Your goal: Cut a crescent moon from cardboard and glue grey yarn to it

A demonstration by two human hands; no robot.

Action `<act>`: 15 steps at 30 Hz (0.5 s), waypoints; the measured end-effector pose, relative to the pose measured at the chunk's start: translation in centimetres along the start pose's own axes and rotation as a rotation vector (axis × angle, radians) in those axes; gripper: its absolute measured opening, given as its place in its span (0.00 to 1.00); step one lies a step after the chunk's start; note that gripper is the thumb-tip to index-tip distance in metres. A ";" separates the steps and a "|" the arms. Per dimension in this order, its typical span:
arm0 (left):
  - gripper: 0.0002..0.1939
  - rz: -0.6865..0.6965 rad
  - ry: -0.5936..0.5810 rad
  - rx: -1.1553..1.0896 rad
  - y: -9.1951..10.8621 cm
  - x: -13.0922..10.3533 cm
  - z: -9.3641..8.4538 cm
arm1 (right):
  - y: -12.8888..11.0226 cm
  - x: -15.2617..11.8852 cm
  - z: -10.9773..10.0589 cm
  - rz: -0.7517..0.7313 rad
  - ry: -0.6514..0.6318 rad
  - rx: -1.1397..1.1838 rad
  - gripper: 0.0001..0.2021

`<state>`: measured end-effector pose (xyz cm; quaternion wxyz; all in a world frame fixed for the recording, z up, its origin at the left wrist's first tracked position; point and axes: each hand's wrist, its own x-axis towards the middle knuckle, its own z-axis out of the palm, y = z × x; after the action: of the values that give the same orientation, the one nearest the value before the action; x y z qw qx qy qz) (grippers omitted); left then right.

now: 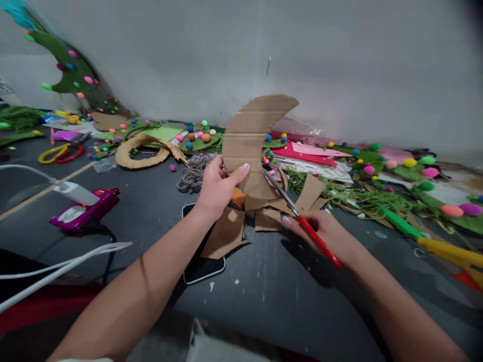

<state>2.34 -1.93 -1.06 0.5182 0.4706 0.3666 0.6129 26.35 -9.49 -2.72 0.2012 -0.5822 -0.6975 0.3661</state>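
Note:
My left hand [221,187] grips a curved, crescent-like piece of brown cardboard [247,136] by its left edge, thumb on the front face. The piece stands upright above the table, its tip pointing up and right. In my right hand [320,229] are scissors [319,239] with red handles. Their metal blades reach up and left to the inner right edge of the cardboard. Cardboard scraps [225,232] lie beneath, partly over a dark phone [204,271].
A purple power strip [88,208] with white cables sits at left, near yellow and red scissors [62,152]. A braided ring [141,153], grey yarn [192,173] and green pieces with pompoms line the wall. A yellow glue gun [453,251] lies at right.

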 end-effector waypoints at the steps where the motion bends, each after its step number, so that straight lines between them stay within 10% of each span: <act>1: 0.23 -0.009 -0.004 -0.008 0.0 0.0 0.0 | 0.0 -0.1 0.0 0.007 -0.005 -0.006 0.30; 15: 0.22 -0.057 -0.027 -0.061 -0.4 0.1 -0.1 | 0.5 0.1 0.2 0.039 0.014 -0.080 0.29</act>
<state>2.38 -1.71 -1.39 0.5545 0.4522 0.3542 0.6022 26.52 -9.43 -3.24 0.1755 -0.6060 -0.6986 0.3377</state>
